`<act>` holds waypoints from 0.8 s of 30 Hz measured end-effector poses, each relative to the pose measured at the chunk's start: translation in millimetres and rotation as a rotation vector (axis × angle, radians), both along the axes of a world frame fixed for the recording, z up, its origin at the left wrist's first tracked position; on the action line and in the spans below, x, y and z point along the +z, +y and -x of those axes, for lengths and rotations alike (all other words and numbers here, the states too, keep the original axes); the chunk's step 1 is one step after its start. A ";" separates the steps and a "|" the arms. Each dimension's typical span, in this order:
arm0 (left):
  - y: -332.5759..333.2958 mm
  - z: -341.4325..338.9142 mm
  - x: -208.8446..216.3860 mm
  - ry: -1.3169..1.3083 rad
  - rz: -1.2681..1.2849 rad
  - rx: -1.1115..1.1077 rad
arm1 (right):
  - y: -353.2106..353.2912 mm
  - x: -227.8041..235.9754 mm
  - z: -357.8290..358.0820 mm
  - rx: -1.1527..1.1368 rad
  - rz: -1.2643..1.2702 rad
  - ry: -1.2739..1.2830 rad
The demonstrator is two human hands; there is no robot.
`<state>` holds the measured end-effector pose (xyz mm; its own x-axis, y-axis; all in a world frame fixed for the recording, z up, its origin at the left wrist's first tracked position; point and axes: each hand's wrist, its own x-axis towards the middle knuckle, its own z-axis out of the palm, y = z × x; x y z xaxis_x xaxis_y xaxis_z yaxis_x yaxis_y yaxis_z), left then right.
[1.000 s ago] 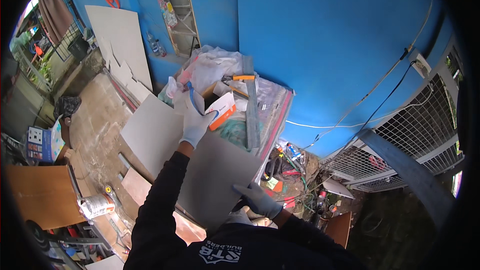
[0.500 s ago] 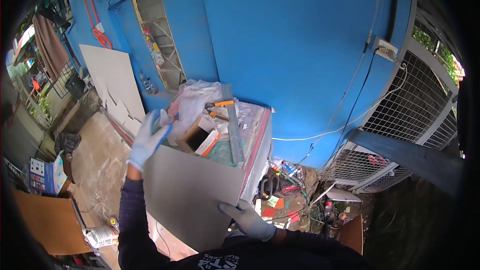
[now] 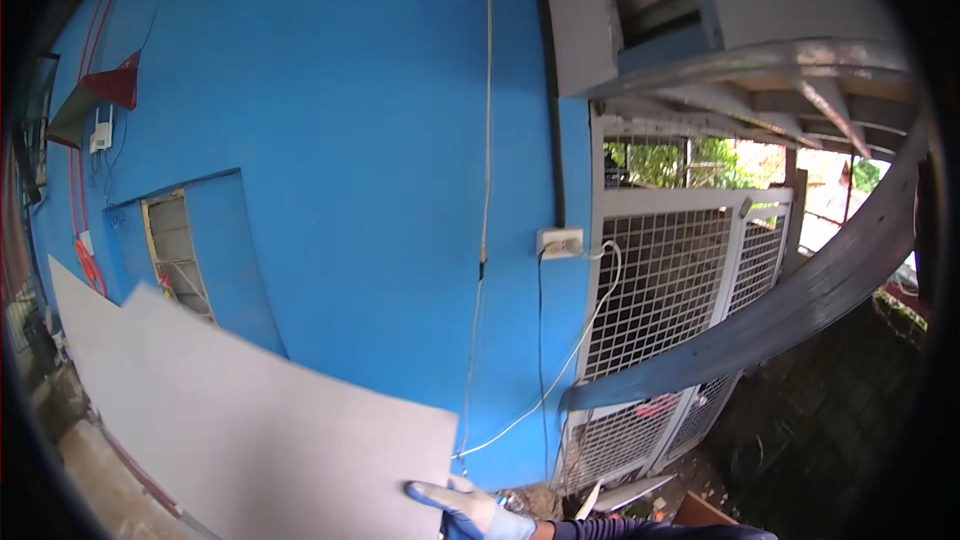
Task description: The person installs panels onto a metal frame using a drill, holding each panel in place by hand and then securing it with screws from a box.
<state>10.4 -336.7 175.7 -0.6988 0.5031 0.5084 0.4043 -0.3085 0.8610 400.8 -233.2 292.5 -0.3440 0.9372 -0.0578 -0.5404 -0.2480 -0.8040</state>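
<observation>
A large flat grey sheet [image 3: 290, 430] stands tilted up in front of me, at the lower left of the view. My right hand [image 3: 475, 512], in a pale glove with blue on it, is closed on the sheet's lower right edge. Its thumb lies across the near face, and the fingers are partly hidden. My left hand is out of the picture. Behind the grey sheet, a second pale sheet [image 3: 75, 325] leans near the blue wall.
The blue wall [image 3: 380, 200] rises straight ahead, with a white socket box [image 3: 559, 243] and hanging cables. To the right are a wire mesh gate [image 3: 655, 290] and a long grey board [image 3: 740, 350] slanting across it. A narrow louvred window [image 3: 178, 240] is at the left.
My view has swung up and to the right. The grey sheet has been raised and now hides the cluttered table. My left hand has left the picture; my right still grips the sheet.
</observation>
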 end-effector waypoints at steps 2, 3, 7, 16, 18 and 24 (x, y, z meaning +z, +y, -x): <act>37.9 -70.9 62.3 -0.832 -0.342 -0.613 | 9.1 -12.8 -21.1 -0.183 -0.206 -0.144; 58.8 -90.7 75.4 -0.963 -0.366 -0.885 | 9.0 -3.5 -33.9 -0.307 -0.419 -0.142; 162.4 -166.9 120.2 -0.458 -0.610 -1.585 | -4.8 12.9 -95.7 -0.528 -0.500 -0.051; 280.2 -413.1 259.4 -0.540 -0.621 -1.450 | -28.6 39.2 -164.9 -1.149 -0.843 -0.490; 297.2 -444.8 298.3 -0.506 -0.705 -1.556 | -33.7 84.1 -166.7 -1.258 -0.898 -0.679; 350.0 -511.9 407.2 -0.538 -0.765 -1.959 | -37.8 139.1 -204.7 -1.477 -0.885 -0.700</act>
<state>522.3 13.3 582.9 0.2081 0.4103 0.8879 -0.9419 -0.1606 0.2950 605.5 -271.0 431.6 0.5448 0.2501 0.8004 0.5453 0.6194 -0.5648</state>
